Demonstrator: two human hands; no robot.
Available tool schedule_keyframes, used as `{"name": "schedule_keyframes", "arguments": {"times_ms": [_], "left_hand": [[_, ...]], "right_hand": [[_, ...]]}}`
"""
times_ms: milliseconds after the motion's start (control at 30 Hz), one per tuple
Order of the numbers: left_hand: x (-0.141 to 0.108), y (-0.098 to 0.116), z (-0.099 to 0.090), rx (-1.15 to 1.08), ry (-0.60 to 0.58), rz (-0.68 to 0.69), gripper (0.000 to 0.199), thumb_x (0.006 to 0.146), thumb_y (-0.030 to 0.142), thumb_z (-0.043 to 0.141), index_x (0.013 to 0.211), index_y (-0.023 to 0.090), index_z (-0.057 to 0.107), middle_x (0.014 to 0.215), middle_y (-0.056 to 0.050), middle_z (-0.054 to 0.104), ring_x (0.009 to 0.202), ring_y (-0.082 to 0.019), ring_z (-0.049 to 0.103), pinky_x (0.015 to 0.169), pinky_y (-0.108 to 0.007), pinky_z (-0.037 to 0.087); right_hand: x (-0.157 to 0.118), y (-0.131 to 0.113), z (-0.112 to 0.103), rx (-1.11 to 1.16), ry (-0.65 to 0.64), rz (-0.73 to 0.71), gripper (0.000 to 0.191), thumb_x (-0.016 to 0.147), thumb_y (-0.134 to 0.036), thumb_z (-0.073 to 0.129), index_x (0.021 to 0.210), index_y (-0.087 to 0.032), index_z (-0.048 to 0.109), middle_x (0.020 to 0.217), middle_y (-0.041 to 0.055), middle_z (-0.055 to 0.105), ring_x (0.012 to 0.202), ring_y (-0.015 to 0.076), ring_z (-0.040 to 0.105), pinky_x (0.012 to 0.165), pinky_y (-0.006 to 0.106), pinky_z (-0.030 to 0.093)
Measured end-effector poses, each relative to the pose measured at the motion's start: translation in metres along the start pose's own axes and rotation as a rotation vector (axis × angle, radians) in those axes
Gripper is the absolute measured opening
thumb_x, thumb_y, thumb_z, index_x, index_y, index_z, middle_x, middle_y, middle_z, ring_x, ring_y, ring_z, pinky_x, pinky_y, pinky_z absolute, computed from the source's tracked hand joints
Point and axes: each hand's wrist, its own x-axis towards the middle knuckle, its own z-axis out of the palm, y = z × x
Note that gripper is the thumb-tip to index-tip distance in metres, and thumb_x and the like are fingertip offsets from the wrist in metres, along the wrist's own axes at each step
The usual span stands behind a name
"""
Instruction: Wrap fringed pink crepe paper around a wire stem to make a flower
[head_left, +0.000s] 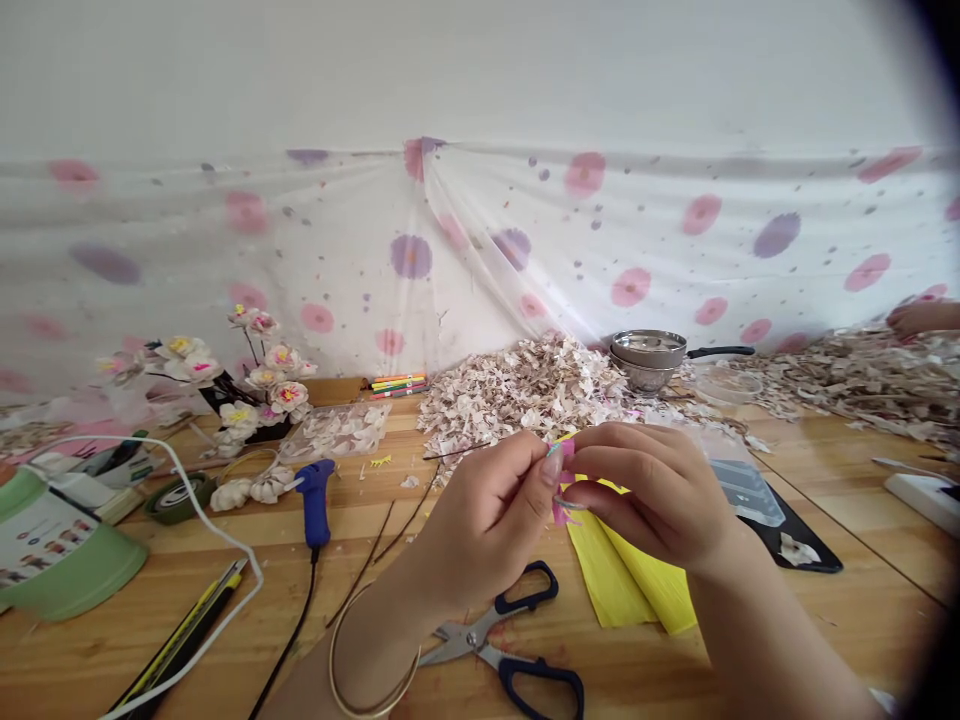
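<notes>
1. Pink paper strip (568,452): small, vivid, ragged at its lower edge, mostly hidden by fingers, raised beyond the navy-handled scissors (474,637).
2. Left hand (480,510): thumb and forefinger pinched closed on the strip.
3. Right hand (656,490): fingers half-curled against it; grip unclear.

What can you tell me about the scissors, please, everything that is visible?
The scissors have dark blue handle loops, seemingly plastic, and grey metal blades joined at a round pivot. They lie open on the wooden table, blades toward the left of the picture, loops spread toward the right. The left wrist partly hides the blades. Neither the left hand nor the right hand holds them.
</notes>
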Motion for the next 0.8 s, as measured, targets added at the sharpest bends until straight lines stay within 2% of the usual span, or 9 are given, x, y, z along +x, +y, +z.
{"name": "schedule_keyframes", "arguments": {"times_ms": [267, 400, 800], "left_hand": [[0.0019, -0.001, 0.0007, -0.036, 0.001, -0.009, 0.039, 0.104, 0.045, 0.041, 0.075, 0.019, 0.046, 0.06, 0.006, 0.043, 0.053, -0.007, 0.037, 0.052, -0.023, 0.031], [0.0008, -0.0013, 0.0007, -0.039, 0.01, -0.021, 0.04, 0.104, 0.046, 0.041, 0.074, 0.019, 0.046, 0.06, 0.006, 0.042, 0.053, -0.007, 0.037, 0.052, -0.023, 0.031], [0.0009, -0.0007, -0.0002, -0.026, -0.022, -0.033, 0.04, 0.104, 0.046, 0.041, 0.074, 0.019, 0.044, 0.062, 0.006, 0.041, 0.054, -0.007, 0.036, 0.052, -0.023, 0.03]], "right_hand": [[0.0006, 0.0, 0.0032, 0.021, 0.028, 0.006, 0.01, 0.102, -0.027, 0.053, 0.101, -0.017, 0.055, 0.077, 0.0057, 0.069, 0.064, 0.0136, 0.06, 0.056, 0.023, 0.047], [0.0003, 0.0004, 0.004, 0.002, 0.006, 0.033, 0.018, 0.102, -0.034, 0.051, 0.101, -0.017, 0.056, 0.078, 0.0052, 0.069, 0.063, 0.0133, 0.06, 0.057, 0.023, 0.047], [0.0002, 0.0003, 0.0037, 0.033, -0.025, 0.018, 0.021, 0.104, -0.036, 0.045, 0.101, -0.017, 0.055, 0.073, 0.0033, 0.065, 0.06, 0.0135, 0.054, 0.054, 0.024, 0.041]]}}
